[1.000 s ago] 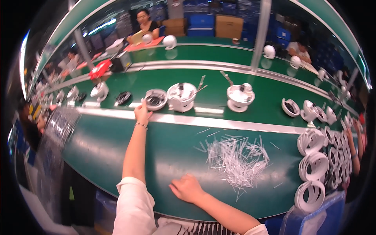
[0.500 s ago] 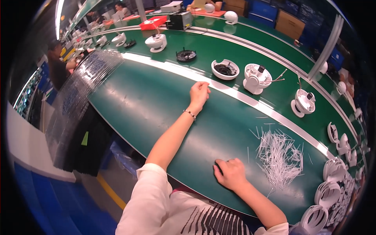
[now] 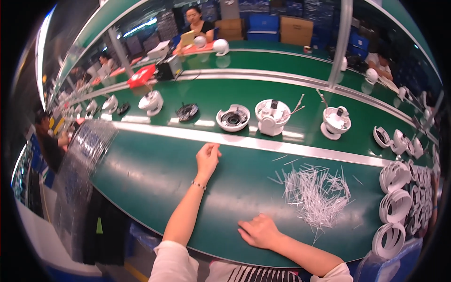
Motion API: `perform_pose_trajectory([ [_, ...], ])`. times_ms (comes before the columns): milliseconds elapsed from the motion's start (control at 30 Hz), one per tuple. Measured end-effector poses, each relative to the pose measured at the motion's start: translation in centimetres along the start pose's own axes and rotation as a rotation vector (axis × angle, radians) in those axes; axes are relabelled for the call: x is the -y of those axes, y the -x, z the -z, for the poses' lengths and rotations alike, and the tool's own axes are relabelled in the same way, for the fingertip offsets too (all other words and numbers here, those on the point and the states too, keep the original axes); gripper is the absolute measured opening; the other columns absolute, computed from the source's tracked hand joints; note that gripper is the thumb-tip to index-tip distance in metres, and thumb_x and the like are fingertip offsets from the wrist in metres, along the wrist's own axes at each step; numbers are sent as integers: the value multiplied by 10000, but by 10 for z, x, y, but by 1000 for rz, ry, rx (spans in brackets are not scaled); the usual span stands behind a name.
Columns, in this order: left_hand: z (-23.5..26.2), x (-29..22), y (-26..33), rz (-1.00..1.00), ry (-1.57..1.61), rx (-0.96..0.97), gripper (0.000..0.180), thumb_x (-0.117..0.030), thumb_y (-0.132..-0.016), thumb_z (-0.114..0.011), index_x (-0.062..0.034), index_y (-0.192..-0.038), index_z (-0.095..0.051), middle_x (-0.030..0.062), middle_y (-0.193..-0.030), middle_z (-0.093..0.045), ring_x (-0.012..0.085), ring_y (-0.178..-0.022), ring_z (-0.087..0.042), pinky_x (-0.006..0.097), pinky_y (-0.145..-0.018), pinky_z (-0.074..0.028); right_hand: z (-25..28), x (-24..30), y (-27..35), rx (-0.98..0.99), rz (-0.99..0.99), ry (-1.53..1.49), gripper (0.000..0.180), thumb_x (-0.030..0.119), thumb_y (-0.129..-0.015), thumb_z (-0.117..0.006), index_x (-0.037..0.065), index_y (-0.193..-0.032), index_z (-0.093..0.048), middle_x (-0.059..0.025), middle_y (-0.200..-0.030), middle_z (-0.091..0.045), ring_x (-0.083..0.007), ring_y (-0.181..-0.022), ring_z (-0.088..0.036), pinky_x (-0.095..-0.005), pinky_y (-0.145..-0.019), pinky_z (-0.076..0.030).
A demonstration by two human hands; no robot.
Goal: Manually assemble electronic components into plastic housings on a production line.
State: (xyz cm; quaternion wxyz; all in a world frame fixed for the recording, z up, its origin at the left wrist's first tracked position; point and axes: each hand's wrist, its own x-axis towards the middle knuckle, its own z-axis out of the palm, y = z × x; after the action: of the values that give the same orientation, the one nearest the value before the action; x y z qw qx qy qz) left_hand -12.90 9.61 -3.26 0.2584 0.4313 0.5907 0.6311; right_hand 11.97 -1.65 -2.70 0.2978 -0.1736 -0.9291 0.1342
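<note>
My left hand (image 3: 208, 158), with a beaded bracelet on the wrist, is at the far side of the dark green worktop (image 3: 141, 174), just short of the pale metal rail (image 3: 263, 143). Its fingers are loosely curled in, and nothing shows in them. Near the worktop's front edge lies my right hand (image 3: 260, 231), palm down, fingers stretched and apart, holding nothing. A loose heap of thin white strips (image 3: 317, 195) is to the right of it. Beyond the rail, nearest my left hand, stands a white bowl-shaped housing (image 3: 233, 117) with a dark round inside.
White housings on round bases (image 3: 272, 116) (image 3: 336, 121), with wires sticking up, stand on the green belt (image 3: 300, 94). A black disc-shaped part (image 3: 187, 112) lies there too. White rings (image 3: 389, 239) are stacked at the right. Clear plastic wrap (image 3: 89, 141) covers the left end. Co-workers sit across.
My view has tilted up and turned, so the belt and its housings sit lower and farther left. My right hand's fingers are more stretched out. My left hand stays loosely curled.
</note>
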Motion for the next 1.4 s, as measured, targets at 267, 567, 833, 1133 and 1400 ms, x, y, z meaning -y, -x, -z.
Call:
perform_pose_trajectory([
  [267, -13, -1, 14, -71, -300, 85, 140, -156, -838, -526, -30, -842, -586, 26, -653, -579, 65, -539, -493, 193, -465, -385, -8, -11, 15, -16, -2, -140, 144, 193, -721, -549, 74, -669, -486, -56, -483, -470, -245, -491, -503, -339, -519, -393],
  [567, 0, 55, -18, -324, -441, 207, 94, -68, -851, -466, -5, -869, -533, 9, -655, -489, 63, -576, -457, 191, -535, -384, -26, -13, 22, -148, -11, -168, 232, 244, -677, -526, 86, -535, -435, -95, -479, -478, -318, -482, -500, -435, -461, -379],
  [833, 8, 64, -22, -352, -453, 203, 111, -86, -858, -454, -2, -858, -528, 4, -658, -480, 49, -565, -432, 180, -497, -334, -29, -13, 17, -125, 2, -158, 202, 232, -685, -532, 85, -564, -464, -100, -514, -494, -301, -509, -508, -421, -477, -383],
  [1133, 10, 71, -30, -308, -466, 211, 121, -94, -858, -469, 2, -890, -535, 3, -693, -499, 58, -584, -449, 182, -526, -362, -24, -12, 15, -109, -6, -154, 193, 242, -697, -520, 91, -579, -492, -90, -547, -523, -285, -551, -537, -419, -493, -389],
  [1400, 8, 68, -40, -256, -409, 256, 152, -119, -861, -469, 4, -918, -539, 20, -729, -503, 72, -624, -455, 189, -560, -374, -6, -8, 18, -143, -9, -177, 244, 245, -713, -513, 82, -537, -471, -88, -535, -526, -303, -502, -526, -423, -457, -377],
])
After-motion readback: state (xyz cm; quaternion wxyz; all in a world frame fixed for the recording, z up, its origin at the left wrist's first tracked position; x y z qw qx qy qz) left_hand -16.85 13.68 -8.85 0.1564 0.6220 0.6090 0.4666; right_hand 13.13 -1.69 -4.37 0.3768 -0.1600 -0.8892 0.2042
